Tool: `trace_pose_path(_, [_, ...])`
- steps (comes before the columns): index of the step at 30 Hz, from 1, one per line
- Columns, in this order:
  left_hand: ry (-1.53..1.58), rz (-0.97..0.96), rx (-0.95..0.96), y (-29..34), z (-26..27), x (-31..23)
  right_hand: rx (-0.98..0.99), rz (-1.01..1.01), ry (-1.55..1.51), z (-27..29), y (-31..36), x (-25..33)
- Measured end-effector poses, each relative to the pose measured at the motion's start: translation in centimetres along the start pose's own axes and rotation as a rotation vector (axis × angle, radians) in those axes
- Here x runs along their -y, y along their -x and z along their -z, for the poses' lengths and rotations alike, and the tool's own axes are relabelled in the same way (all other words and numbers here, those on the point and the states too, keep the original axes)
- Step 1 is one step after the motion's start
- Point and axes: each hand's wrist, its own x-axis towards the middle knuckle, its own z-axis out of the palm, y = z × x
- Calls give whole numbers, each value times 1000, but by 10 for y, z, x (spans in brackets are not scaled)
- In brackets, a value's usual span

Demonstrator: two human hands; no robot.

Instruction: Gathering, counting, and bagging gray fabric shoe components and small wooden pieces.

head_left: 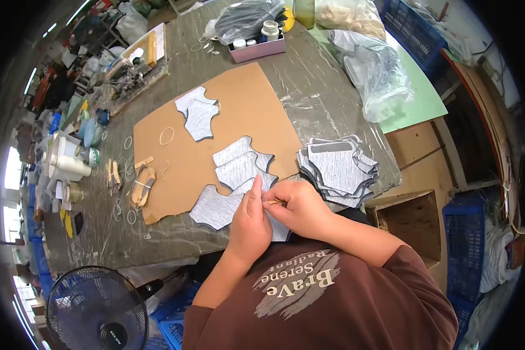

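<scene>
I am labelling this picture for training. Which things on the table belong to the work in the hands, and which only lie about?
In use:
- left hand pressing the grey cut fabric piece
- right hand pinching a thin pale stick
- brown cardboard sheet
- stack of grey cut pieces

Lying about:
- pink tray of small jars
- clear plastic bag
- black fan
- rubber band

The grey pieces (233, 169) look like matt, heathered cloth with dark edges. They lie on a smooth, matt cardboard sheet (245, 105). The counter (309, 87) is grey, scuffed and streaked. The bags (376, 73) are glossy clear plastic.
</scene>
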Motion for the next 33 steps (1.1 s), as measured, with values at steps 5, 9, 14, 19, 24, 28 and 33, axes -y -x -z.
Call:
trace_pose_path(5, [321,-130,-82,-5,-5,-1,-12,59,-158,0,0,-1])
trace_pose_path(9, [398,-115,-27,-3,-4,-1,40,-45,-344,1,2,2])
trace_pose_path(14, [588,-64,-59,1,11,-1,122,-70,-359,7,3,-6])
trace_pose_path(19, [191,-397,-94,3,18,6,232,-283,-587,14,23,-11])
trace_pose_path(24, [485,110,-451,30,23,45,-469,-186,-999,70,51,-35])
trace_pose_path(28, [937,391,-657,51,61,99,-392,-186,-938,186,137,-78])
trace_pose_path(33, [931,540,-556,63,87,119,-187,-1124,166,252,282,-181])
